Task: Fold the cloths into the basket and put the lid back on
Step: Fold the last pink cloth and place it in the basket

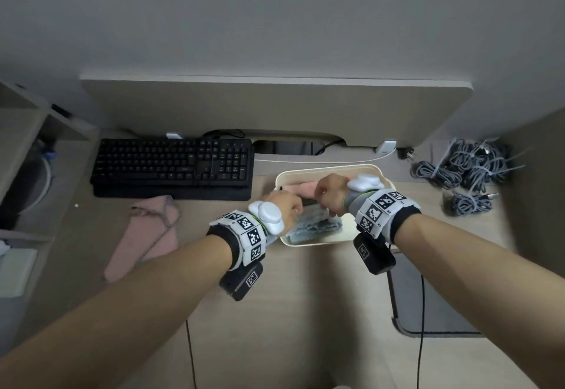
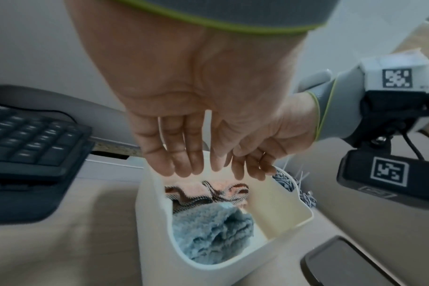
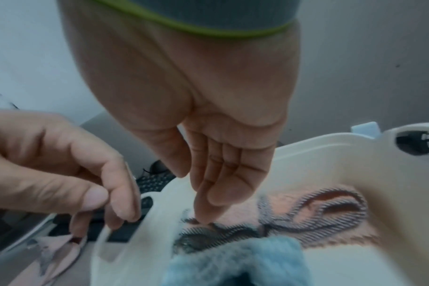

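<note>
A cream basket (image 1: 324, 169) (image 2: 154, 222) (image 3: 318, 147) stands on the desk with no lid on it. Inside lie a fluffy blue cloth (image 1: 315, 226) (image 2: 213, 236) (image 3: 245, 261) at the near end and a pink cloth with dark trim (image 1: 301, 188) (image 2: 223, 186) (image 3: 294, 201) behind it. My right hand (image 1: 328, 197) (image 3: 203, 203) reaches down into the basket, its straight fingertips touching the pink cloth's dark trim. My left hand (image 1: 286, 205) (image 2: 184, 168) (image 3: 98, 193) hovers over the basket's left rim, relaxed and holding nothing. A second pink cloth (image 1: 146, 235) (image 3: 59, 257) lies on the desk to the left.
A black keyboard (image 1: 174, 165) sits behind the loose pink cloth. Bundled grey cables (image 1: 467, 168) lie at the back right. A dark flat rounded panel (image 1: 434, 300) (image 2: 343, 261) lies near the desk's right front. Shelving (image 1: 24, 174) stands at the far left.
</note>
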`<action>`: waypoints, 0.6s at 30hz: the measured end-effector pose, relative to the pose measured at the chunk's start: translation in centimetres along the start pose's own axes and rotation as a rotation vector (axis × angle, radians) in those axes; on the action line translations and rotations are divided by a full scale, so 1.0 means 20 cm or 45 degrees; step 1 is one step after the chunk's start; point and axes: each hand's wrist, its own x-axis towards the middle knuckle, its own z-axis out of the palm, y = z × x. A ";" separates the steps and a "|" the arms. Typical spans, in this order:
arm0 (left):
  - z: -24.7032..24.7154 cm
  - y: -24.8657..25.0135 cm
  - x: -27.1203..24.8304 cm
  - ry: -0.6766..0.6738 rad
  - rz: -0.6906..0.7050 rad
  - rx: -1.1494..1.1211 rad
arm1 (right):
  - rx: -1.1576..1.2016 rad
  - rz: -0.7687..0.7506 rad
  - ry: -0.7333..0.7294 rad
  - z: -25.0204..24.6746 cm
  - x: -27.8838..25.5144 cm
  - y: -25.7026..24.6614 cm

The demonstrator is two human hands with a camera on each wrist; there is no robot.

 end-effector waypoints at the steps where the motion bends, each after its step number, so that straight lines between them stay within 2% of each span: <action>1: -0.02 -0.04 -0.06 0.040 0.006 -0.024 | 0.099 0.012 -0.004 -0.02 -0.03 -0.06; 4: -0.06 -0.18 -0.16 0.151 -0.087 -0.130 | 0.291 -0.044 0.065 -0.03 -0.06 -0.17; 9: -0.01 -0.58 -0.43 0.304 -0.386 -0.254 | 0.351 -0.185 0.000 0.12 -0.09 -0.47; 13: 0.00 -0.96 -0.58 0.228 -0.553 -0.243 | 0.422 -0.217 -0.022 0.27 -0.04 -0.73; 18: 0.05 -1.34 -0.68 0.261 -0.654 -0.255 | 0.420 -0.180 -0.113 0.48 0.05 -1.00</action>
